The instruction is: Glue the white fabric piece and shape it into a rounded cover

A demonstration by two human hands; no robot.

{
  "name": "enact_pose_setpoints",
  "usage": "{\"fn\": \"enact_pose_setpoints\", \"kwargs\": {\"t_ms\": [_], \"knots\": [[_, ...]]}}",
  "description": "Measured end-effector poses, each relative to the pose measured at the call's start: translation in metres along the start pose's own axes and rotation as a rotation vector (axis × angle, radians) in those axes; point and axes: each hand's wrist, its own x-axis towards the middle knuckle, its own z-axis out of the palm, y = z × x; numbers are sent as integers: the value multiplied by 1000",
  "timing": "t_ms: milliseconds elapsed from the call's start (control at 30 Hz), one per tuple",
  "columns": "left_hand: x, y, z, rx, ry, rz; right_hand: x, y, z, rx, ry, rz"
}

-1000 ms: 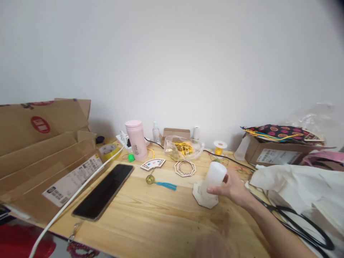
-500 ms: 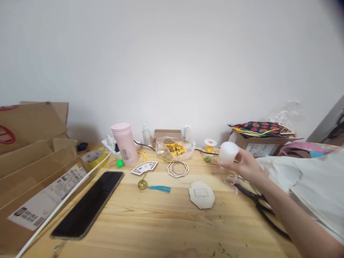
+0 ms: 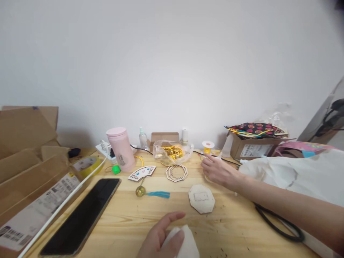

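At the bottom middle, my left hand (image 3: 163, 236) pinches a folded white tissue (image 3: 188, 243) under its thumb, its index finger stretched out. My right hand (image 3: 217, 172) reaches across from the right, low over the table. Its fingers are curled downward and whatever they hold is hidden. Just behind them stands a spool of yellow thread (image 3: 207, 146). A translucent white bottle (image 3: 227, 145) is beside the box to the right. Between my hands lies a pale octagonal plate (image 3: 201, 207) with a rectangle marked on it. An octagonal openwork frame (image 3: 169, 177) lies beyond it.
A fan-shaped wooden piece (image 3: 142, 173) lies with a gold bell (image 3: 140, 191) and blue tassel. A phone (image 3: 80, 215), pink tumbler (image 3: 120, 150) and cardboard box (image 3: 34, 172) stand left. White cloth (image 3: 290, 172) and a filled box (image 3: 255, 148) are at right; dark specks dot the wood.
My right hand has let go of the white bottle, which now stands by the box, and has moved left and down. My left hand has come into view with the tissue.
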Motion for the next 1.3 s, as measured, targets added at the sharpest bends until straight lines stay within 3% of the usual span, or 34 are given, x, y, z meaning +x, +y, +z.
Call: {"fn": "enact_pose_setpoints", "kwargs": {"t_ms": [200,367,600,767,833,900,967,1067,1133,1200,1300], "knots": [[0,8,-5,110,13,70,-1,-6,-8,34,-26,-35],[6,2,-9,197,70,158,-5,-16,-30,304,-30,-44],[-5,3,-14,170,113,169,-19,-48,-17,671,-152,180],[-16,3,-10,151,112,149,-47,-66,-20,907,-119,297],[-18,3,-5,144,103,151,-54,-75,-27,1206,10,485],[-19,5,4,158,86,181,-57,-87,-35,1665,80,609],[-20,8,14,182,56,219,-57,-100,-40,2083,51,561],[-21,10,26,158,-42,263,-55,-118,-43,2369,145,400],[-19,6,29,127,-118,254,-57,-128,-41,2392,199,456],[-18,-4,28,147,-151,222,-61,-136,-37,2299,216,685],[-16,-28,25,337,-46,231,-70,-148,-30,1963,241,968]]}}
